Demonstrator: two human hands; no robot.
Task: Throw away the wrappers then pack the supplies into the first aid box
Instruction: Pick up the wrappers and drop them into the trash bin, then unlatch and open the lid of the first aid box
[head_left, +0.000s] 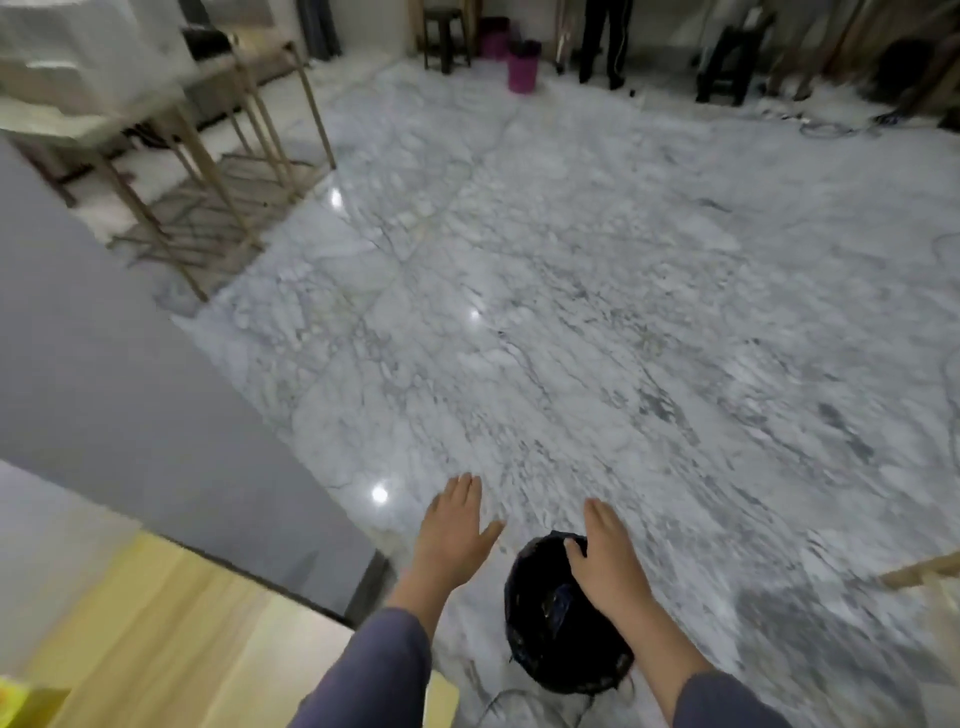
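A round bin lined with a dark bag (545, 629) stands on the marble floor just in front of me. Something bluish and crumpled lies inside it; I cannot tell what. My right hand (605, 564) hovers over the bin's right side, flat, fingers together, holding nothing. My left hand (457, 525) is to the left of the bin, above the floor, fingers spread and empty. No first aid box or supplies are in view. The picture is blurred by motion.
A light wooden table (156, 639) fills the lower left, with a yellow object at its corner (15, 701). A grey panel (130, 415) rises behind it. Wooden frames (218, 171) stand at the far left. A person's legs (602, 41), stools and pink buckets (522, 67) are at the far wall.
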